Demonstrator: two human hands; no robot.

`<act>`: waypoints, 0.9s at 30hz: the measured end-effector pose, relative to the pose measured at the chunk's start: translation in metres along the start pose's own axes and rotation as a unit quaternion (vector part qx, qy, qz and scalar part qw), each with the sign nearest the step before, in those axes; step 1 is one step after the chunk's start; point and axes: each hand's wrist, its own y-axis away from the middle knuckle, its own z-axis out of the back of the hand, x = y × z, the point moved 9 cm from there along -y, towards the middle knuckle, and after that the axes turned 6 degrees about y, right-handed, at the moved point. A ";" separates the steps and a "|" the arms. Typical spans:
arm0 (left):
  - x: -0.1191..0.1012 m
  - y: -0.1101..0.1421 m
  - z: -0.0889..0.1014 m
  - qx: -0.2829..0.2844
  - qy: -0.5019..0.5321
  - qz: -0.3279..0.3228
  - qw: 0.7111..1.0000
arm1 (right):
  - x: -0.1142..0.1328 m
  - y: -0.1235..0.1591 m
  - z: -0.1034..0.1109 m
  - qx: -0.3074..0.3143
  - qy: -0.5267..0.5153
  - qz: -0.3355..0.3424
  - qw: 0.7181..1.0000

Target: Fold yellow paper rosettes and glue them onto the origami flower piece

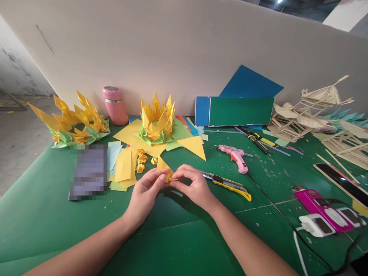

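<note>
Both my hands meet over the green table [178,245] and pinch one small piece of yellow paper [164,167]. My left hand [145,194] holds its near left side with thumb and fingers closed. My right hand [193,184] pinches the folded right end. Just behind the paper lie a few small folded yellow paper roses [141,158] and a stack of yellow paper strips [125,165]. Further back stands a yellow paper crown flower with green leaves [156,120] on yellow and green sheets.
A yellow utility knife [228,184] lies right of my right hand, and a pink glue gun [236,156] behind it. More yellow paper flowers [75,122], a pink flask [115,105], a blurred card [88,171], blue and green boards [240,110], stick models [310,111] and a power strip [319,222] surround them.
</note>
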 end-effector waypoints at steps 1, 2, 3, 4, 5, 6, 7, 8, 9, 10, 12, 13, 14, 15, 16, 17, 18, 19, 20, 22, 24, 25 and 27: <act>0.000 0.000 0.000 0.002 0.006 0.003 1.000 | -0.001 0.000 0.000 0.002 -0.001 0.000 1.000; 0.001 0.000 -0.001 0.003 0.005 0.005 1.000 | -0.003 0.000 0.001 0.005 0.001 -0.002 1.000; 0.001 0.000 0.000 0.001 -0.002 0.003 1.000 | -0.004 0.000 0.001 0.008 0.004 -0.003 1.000; 0.001 -0.001 0.001 -0.003 -0.011 -0.001 1.000 | -0.004 0.000 0.001 0.013 0.007 -0.004 1.000; 0.001 -0.001 0.002 -0.006 -0.020 -0.005 1.000 | -0.005 0.000 0.001 0.018 0.008 -0.004 1.000; 0.001 -0.002 0.003 -0.008 -0.028 -0.009 1.000 | -0.004 0.000 0.000 0.023 0.009 -0.003 1.000; 0.001 -0.002 0.004 -0.010 -0.033 -0.012 0.999 | -0.003 -0.001 0.000 0.026 0.007 -0.002 1.000; 0.002 -0.003 0.004 -0.010 -0.035 -0.014 0.999 | -0.002 -0.001 0.000 0.027 0.003 0.000 1.000; 0.002 -0.003 0.004 -0.009 -0.036 -0.014 0.999 | -0.001 -0.001 0.001 0.025 -0.001 0.001 1.000; 0.003 -0.004 0.004 -0.007 -0.035 -0.013 0.999 | 0.000 -0.001 0.001 0.021 -0.004 0.001 1.000; 0.005 -0.004 0.004 -0.004 -0.031 -0.004 0.999 | 0.001 -0.002 0.002 0.014 -0.010 0.000 1.000; 0.006 -0.004 0.003 -0.001 -0.031 0.001 1.000 | 0.002 -0.002 0.002 0.011 -0.011 -0.002 1.000; 0.006 -0.004 0.002 0.002 -0.032 0.004 0.999 | 0.002 -0.002 0.002 0.009 -0.013 -0.003 1.000; 0.006 -0.003 0.002 0.003 -0.037 0.003 0.999 | 0.003 -0.002 0.003 0.008 -0.012 -0.004 1.000; 0.005 -0.003 0.001 0.005 -0.044 0.000 0.999 | 0.003 -0.002 0.002 0.008 -0.010 -0.006 1.000; 0.003 -0.003 0.001 0.006 -0.051 -0.005 0.999 | 0.003 -0.002 0.002 0.008 -0.006 -0.009 1.000; 0.002 -0.002 0.000 0.006 -0.058 -0.011 0.998 | 0.003 -0.002 0.002 0.009 -0.001 -0.012 1.000; 0.001 -0.002 0.000 0.005 -0.063 -0.016 0.998 | 0.004 -0.002 0.002 0.010 0.003 -0.015 1.000; 0.000 -0.002 0.001 0.003 -0.067 -0.020 0.998 | 0.004 -0.002 0.002 0.010 0.007 -0.017 1.000; -0.001 -0.002 0.001 0.000 -0.072 -0.025 0.997 | 0.004 -0.002 0.002 0.010 0.012 -0.019 1.000; -0.001 -0.002 0.002 -0.001 -0.076 -0.031 0.997 | 0.004 -0.002 0.001 0.008 0.016 -0.020 1.000; -0.001 -0.002 0.002 -0.001 -0.078 -0.033 0.996 | 0.003 -0.001 0.001 0.007 0.019 -0.021 1.000; -0.001 -0.002 0.001 -0.001 -0.081 -0.037 0.996 | 0.003 -0.001 0.001 0.008 0.024 -0.025 0.999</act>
